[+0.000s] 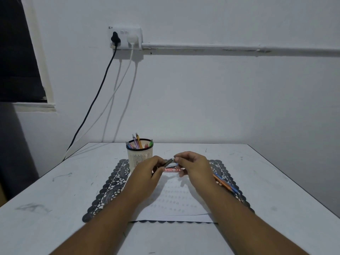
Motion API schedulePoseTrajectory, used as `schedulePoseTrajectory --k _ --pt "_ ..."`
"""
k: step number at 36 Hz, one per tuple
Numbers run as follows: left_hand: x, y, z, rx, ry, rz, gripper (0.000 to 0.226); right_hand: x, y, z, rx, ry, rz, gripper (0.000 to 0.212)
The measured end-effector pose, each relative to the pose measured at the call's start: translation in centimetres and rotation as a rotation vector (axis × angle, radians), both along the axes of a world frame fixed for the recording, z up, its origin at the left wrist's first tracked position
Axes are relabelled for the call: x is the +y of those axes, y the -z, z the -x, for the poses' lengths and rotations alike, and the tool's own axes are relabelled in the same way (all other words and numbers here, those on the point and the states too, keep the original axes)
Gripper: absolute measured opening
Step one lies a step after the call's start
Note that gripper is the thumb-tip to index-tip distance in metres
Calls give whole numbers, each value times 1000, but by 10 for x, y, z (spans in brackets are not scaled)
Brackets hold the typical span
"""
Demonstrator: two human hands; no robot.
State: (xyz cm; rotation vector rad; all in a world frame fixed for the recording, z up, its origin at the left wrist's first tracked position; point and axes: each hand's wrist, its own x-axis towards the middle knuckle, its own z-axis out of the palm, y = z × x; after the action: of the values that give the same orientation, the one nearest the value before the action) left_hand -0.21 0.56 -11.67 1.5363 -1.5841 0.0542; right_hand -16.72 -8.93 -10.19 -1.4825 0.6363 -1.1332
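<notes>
Gripping a dark pen [168,163] above the far end of the paper [174,201], mid-desk [55,190], the left hand [147,174] curls round the barrel while the right hand [194,168] pinches its end. I'd say the cap is coming off. It's best pulled straight along the barrel with the left grip firm, and kept clear of the pen cup [139,158] just beside it. A red-labelled stick [173,170] sits beneath; I can't tell if it's held.
</notes>
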Motion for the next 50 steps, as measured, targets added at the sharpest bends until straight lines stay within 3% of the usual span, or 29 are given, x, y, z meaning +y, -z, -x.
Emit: schedulePoseTrajectory --k 18,25,29,37,43,50 --pt "3 -2 2 -126 -14 -5 11 6 2 2 70 54 49 12" --pt "2 -1 2 -110 -10 2 11 5 5 -3 22 42 -24 12" --pt "0 -4 2 -93 -10 10 11 7 1 -1 29 33 48 10" --pt "-2 2 1 34 17 17 12 11 0 0 18 7 -17 9" --pt "-3 1 1 57 -1 23 10 13 -2 5 58 15 106 9" --pt "-1 -1 3 9 -42 -19 8 -5 0 11 102 130 182 30"
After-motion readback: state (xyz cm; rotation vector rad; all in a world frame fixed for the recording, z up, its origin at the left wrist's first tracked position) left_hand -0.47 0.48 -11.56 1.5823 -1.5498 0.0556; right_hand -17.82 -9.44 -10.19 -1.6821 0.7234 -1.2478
